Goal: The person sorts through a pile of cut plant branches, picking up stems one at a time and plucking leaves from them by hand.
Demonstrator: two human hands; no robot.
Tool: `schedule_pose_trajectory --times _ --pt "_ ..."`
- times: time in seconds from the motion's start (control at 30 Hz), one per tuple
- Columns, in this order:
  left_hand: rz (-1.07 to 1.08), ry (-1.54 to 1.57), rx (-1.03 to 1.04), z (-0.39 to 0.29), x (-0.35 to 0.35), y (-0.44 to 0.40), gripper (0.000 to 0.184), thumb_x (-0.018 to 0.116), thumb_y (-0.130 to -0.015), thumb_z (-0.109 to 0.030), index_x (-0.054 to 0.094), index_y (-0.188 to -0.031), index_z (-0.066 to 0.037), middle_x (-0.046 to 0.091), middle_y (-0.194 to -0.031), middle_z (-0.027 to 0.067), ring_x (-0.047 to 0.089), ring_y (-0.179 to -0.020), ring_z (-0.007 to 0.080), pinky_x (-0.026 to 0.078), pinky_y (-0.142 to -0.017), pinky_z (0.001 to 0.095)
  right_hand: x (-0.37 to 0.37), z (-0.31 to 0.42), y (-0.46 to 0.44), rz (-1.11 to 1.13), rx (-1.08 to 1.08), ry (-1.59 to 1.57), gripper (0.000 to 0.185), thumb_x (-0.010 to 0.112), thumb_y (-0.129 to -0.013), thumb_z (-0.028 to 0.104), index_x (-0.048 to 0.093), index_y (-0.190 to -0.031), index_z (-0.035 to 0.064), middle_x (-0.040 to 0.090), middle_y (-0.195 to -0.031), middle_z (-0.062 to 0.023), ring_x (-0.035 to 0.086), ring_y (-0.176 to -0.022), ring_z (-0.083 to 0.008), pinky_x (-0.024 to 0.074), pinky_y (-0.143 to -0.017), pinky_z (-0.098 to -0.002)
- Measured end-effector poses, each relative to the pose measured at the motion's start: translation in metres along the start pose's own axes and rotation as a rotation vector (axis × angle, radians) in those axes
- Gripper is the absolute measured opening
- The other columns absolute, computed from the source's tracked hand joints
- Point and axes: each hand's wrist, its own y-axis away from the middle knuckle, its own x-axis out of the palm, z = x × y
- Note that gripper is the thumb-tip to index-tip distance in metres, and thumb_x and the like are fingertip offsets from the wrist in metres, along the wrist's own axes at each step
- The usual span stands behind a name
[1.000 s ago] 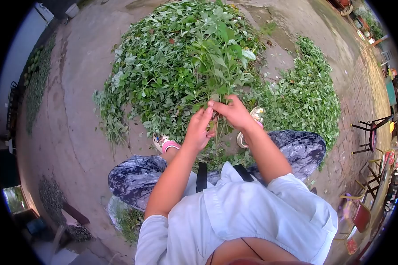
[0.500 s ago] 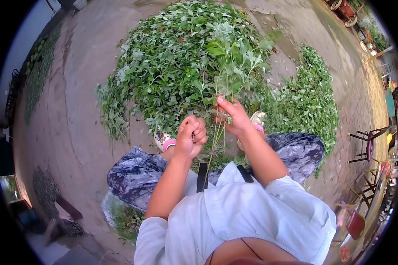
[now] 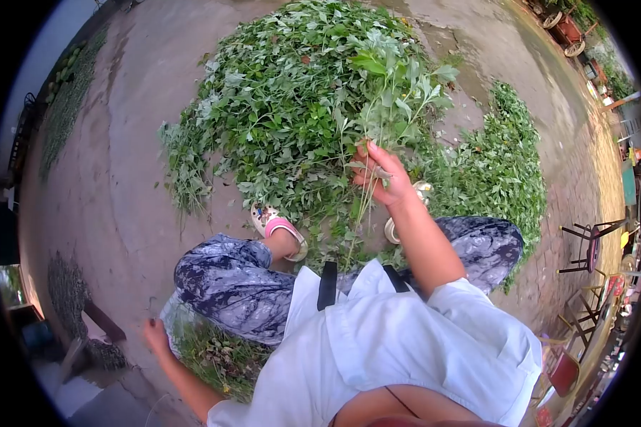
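My right hand is closed around a small bunch of long leafy stems, pinched between thumb and fingers. Their green, lobed leaves with pale undersides point away from me, and the bare stalks hang down towards my lap. Just beyond lies a large heap of the same cut greens. My left hand is stretched far out to my left, beside a pale bag with green and brown plant scraps. Its fingers look small and blurred, so whether they hold anything is unclear.
To the right, another pile of greens spreads over the concrete ground. My feet in light clogs stand at the heap's near edge. Chairs line the far right, and a cart stands at the upper right.
My left hand, a fist near the stems before, has swung down and out to the left beside the bag. My right hand keeps the stems and has shifted slightly to the right.
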Motion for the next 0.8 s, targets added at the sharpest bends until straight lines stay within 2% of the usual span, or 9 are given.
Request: schedule_pose_trajectory --times 0.03,0.13,0.2,0.23,0.33,0.47,0.6,0.73,0.8 --pt "0.362 -0.105 -0.368 0.000 -0.004 0.025 0.025 0.053 -0.073 -0.020 0.053 -0.084 0.003 0.058 -0.074 0.0140 0.057 -0.069 0.0237 0.045 -0.065 0.0352 0.002 -0.001 -0.002 0.011 -0.004 -0.006 0.017 0.052 -0.083 0.028 0.054 -0.090 0.0126 0.055 -0.087 0.0011 0.052 -0.074 -0.0133 0.0389 -0.056 -0.0270" --pt "0.356 -0.745 0.019 0.096 0.039 0.077 0.038 0.055 -0.074 -0.028 0.053 -0.096 0.002 0.058 -0.089 0.0186 0.057 -0.087 0.0290 0.043 -0.076 0.0412 0.009 -0.008 -0.009 0.049 0.034 0.022 0.016 0.052 -0.083 0.027 0.054 -0.090 0.0130 0.055 -0.088 0.0016 0.051 -0.074 -0.0126 0.0387 -0.056 -0.0268" --pt "0.325 -0.353 -0.096 0.086 0.041 0.031 0.045 0.054 -0.077 -0.033 0.053 -0.104 0.002 0.055 -0.100 0.0206 0.053 -0.094 0.0318 0.041 -0.078 0.0418 0.021 -0.008 -0.005 0.031 0.046 0.052 0.015 0.053 -0.083 0.027 0.054 -0.088 0.0124 0.053 -0.079 0.0026 0.050 -0.069 -0.0111 0.0379 -0.056 -0.0267" --pt "0.216 -0.319 -0.248 -0.002 0.012 0.011 0.034 0.049 -0.081 -0.029 0.055 -0.098 -0.001 0.057 -0.093 0.0186 0.054 -0.088 0.0332 0.042 -0.074 0.0408 0.021 -0.011 -0.007 0.064 0.045 0.068 0.016 0.054 -0.083 0.027 0.053 -0.087 0.0118 0.051 -0.074 0.0032 0.048 -0.067 -0.0104 0.0375 -0.055 -0.0267" --pt "-0.353 -0.193 0.270 -0.173 -0.029 -0.028 0.019 0.042 -0.085 -0.016 0.054 -0.085 -0.001 0.056 -0.080 0.0148 0.052 -0.074 0.0332 0.040 -0.066 0.0406 0.032 -0.017 -0.006 0.110 0.041 0.086 0.017 0.056 -0.082 0.027 0.052 -0.083 0.0105 0.045 -0.064 0.0045 0.045 -0.062 -0.0091 0.0363 -0.054 -0.0261" --pt "0.072 0.741 0.584 -0.373 -0.030 0.017 0.012 0.048 -0.084 -0.010 0.053 -0.090 -0.002 0.050 -0.063 0.0067 0.044 -0.055 0.0081 0.037 -0.051 0.0233 0.046 -0.022 0.002 0.022 0.026 0.116 0.021 0.059 -0.078 0.028 0.051 -0.089 0.0116 0.049 -0.070 0.0034 0.045 -0.062 -0.0077 0.0361 -0.054 -0.0250" --pt "0.395 0.815 0.826 -0.460 0.003 0.072 0.031 0.064 -0.071 -0.006 0.055 -0.101 -0.005 0.038 -0.052 0.0002 0.035 -0.046 0.0079 0.030 -0.043 0.0225 0.049 -0.021 0.008 0.072 0.052 0.127 0.021 0.061 -0.077 0.025 0.049 -0.090 0.0128 0.050 -0.070 0.0037 0.044 -0.060 -0.0061 0.0360 -0.054 -0.0238" --pt "-0.010 0.899 1.040 -0.483 0.030 0.078 0.022 0.062 -0.072 -0.006 0.057 -0.093 -0.003 0.049 -0.060 0.0051 0.042 -0.048 0.0107 0.036 -0.046 0.0210 0.049 -0.019 0.016 0.069 0.023 0.126 0.018 0.059 -0.078 0.025 0.049 -0.087 0.0125 0.045 -0.064 0.0051 0.042 -0.058 -0.0061 0.0376 -0.054 -0.0254" --pt "0.084 0.913 0.976 -0.476 0.026 0.077 0.014 0.060 -0.075 -0.006 0.056 -0.088 -0.002 0.052 -0.066 0.0059 0.045 -0.051 0.0103 0.037 -0.049 0.0196 0.048 -0.020 0.013 0.054 0.030 0.136 0.019 0.059 -0.078 0.027 0.049 -0.086 0.0126 0.045 -0.064 0.0055 0.042 -0.059 -0.0059 0.0365 -0.054 -0.0250"
